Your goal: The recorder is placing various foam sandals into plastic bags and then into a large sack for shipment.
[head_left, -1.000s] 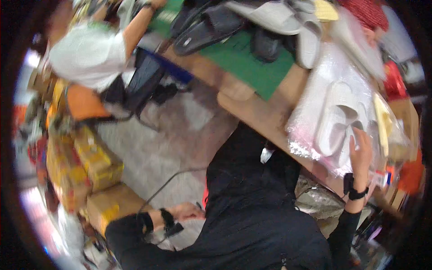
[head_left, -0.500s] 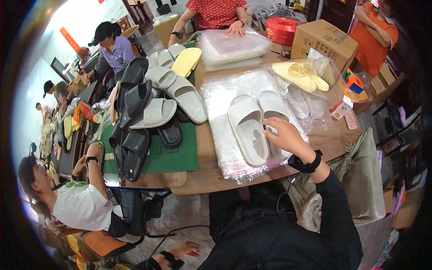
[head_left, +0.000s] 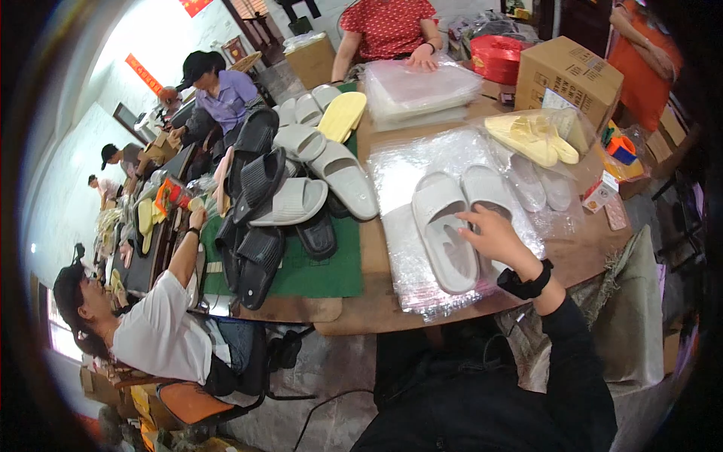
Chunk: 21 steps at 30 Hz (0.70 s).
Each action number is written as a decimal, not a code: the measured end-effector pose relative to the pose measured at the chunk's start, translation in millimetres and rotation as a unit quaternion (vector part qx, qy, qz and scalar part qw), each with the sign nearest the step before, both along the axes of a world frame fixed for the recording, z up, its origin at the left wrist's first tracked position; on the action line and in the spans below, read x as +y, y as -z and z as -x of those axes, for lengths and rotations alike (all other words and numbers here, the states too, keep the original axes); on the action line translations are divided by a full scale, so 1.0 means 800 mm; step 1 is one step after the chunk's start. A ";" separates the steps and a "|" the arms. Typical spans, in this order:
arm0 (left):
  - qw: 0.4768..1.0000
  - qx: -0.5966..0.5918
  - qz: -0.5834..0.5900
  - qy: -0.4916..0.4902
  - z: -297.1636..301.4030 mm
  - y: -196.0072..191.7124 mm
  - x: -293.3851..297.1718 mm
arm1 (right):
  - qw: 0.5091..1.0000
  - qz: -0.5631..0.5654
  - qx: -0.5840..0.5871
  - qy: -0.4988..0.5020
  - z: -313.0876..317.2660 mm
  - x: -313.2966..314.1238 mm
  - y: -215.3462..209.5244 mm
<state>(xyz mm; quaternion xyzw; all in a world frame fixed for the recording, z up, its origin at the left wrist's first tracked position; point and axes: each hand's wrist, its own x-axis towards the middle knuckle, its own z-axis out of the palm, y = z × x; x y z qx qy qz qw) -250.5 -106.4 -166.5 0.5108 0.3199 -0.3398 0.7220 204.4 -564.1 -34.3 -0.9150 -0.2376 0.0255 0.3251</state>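
A pair of pale grey slide slippers lies side by side on a stack of clear plastic bags (head_left: 393, 169), toes away from me. The left slipper (head_left: 461, 270) shows whole. Over the right slipper (head_left: 484, 183) hovers or rests my right hand (head_left: 497, 239), open, its fingers apart and stretched toward the gap between the two; whether it touches cannot be told. A black band circles that wrist. My left hand is out of view. Just right of the pair lie grey slippers (head_left: 529, 183) in a clear bag, with bagged yellow slippers (head_left: 520, 134) beyond them.
Loose black slippers (head_left: 261, 260) and grey slippers (head_left: 343, 177) are heaped on a green mat (head_left: 324, 277) at left. Farther off stand a bag stack (head_left: 414, 98), red twine (head_left: 493, 56) and a carton (head_left: 565, 75). A co-worker in white (head_left: 162, 339) sits at left.
The whole view has shifted, so the table appears farther right. My left hand has gone out of the lower edge. My right hand stays over the slippers. The co-worker in white has stretched an arm forward.
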 end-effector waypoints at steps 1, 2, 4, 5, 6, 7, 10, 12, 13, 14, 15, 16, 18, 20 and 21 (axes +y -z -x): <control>1.000 -0.015 -0.023 0.014 -0.015 -0.003 0.001 | 0.997 0.017 -0.072 0.015 -0.003 -0.003 0.015; 0.998 -0.027 -0.044 0.029 -0.030 -0.005 0.003 | 0.997 0.010 -0.073 0.010 -0.004 0.001 0.020; 0.993 -0.053 -0.085 0.065 -0.063 -0.013 0.005 | 0.999 0.042 0.034 -0.007 -0.017 0.013 0.003; 0.989 -0.067 -0.104 0.087 -0.083 -0.018 0.004 | 0.998 0.042 0.048 -0.007 -0.026 0.015 0.009; 0.983 -0.080 -0.121 0.108 -0.101 -0.022 0.000 | 0.997 0.042 0.063 -0.009 -0.035 0.017 0.020; 0.978 -0.093 -0.141 0.124 -0.114 -0.028 -0.004 | 0.996 0.046 0.081 0.001 -0.041 0.026 0.018; 0.953 -0.144 -0.204 0.171 -0.165 -0.055 -0.013 | 0.994 0.083 0.059 0.044 -0.051 0.030 0.031; 0.932 -0.183 -0.248 0.192 -0.197 -0.077 -0.018 | 0.992 0.111 0.033 0.056 -0.047 0.026 0.031; 0.920 -0.203 -0.270 0.198 -0.211 -0.087 -0.023 | 0.992 0.109 0.028 0.061 -0.043 0.027 0.028; 0.908 -0.223 -0.291 0.203 -0.224 -0.097 -0.028 | 0.994 0.077 0.037 0.062 -0.038 0.028 0.021; 0.897 -0.240 -0.311 0.204 -0.231 -0.106 -0.035 | 0.996 0.047 0.047 0.057 -0.028 0.029 0.017; 0.885 -0.256 -0.330 0.204 -0.238 -0.115 -0.042 | 0.999 -0.009 0.016 0.036 -0.016 0.026 0.017; 0.861 -0.289 -0.365 0.203 -0.252 -0.132 -0.060 | 0.996 -0.074 0.041 -0.003 0.013 0.010 0.002; 0.838 -0.310 -0.406 0.192 -0.258 -0.152 -0.072 | 0.959 -0.252 0.086 -0.095 0.043 0.005 -0.010; 0.820 -0.328 -0.430 0.188 -0.252 -0.178 -0.089 | 0.917 -0.361 0.091 -0.141 0.067 -0.008 -0.028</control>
